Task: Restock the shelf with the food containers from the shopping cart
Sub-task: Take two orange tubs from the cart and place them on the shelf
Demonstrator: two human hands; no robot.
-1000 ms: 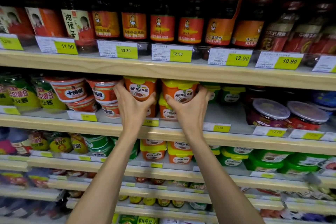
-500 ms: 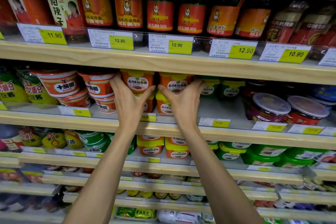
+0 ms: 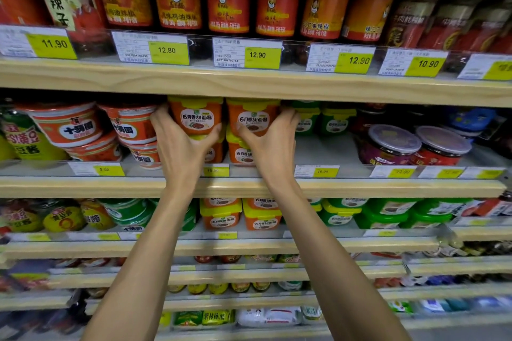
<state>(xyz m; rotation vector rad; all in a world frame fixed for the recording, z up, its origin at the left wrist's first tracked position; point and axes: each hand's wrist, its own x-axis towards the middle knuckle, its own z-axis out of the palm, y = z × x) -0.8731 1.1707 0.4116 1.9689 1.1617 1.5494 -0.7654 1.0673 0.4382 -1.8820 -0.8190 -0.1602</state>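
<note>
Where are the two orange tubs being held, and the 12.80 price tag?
Left orange tub (image 3: pixel 195 117), head view, front label.
Right orange tub (image 3: pixel 253 119), head view, front label.
12.80 price tag (image 3: pixel 166 50), head view, yellow patch.

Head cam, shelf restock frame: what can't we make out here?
Head view only.
1. Shopping cart: outside the frame; remaining stock unknown.
2. Lower orange tubs: largely covered by the left hand and right hand.
3. Whether the left top tub and right top tub rest on them: palms block the contact.
4. Bottom-shelf packets: labels blurred.
</note>
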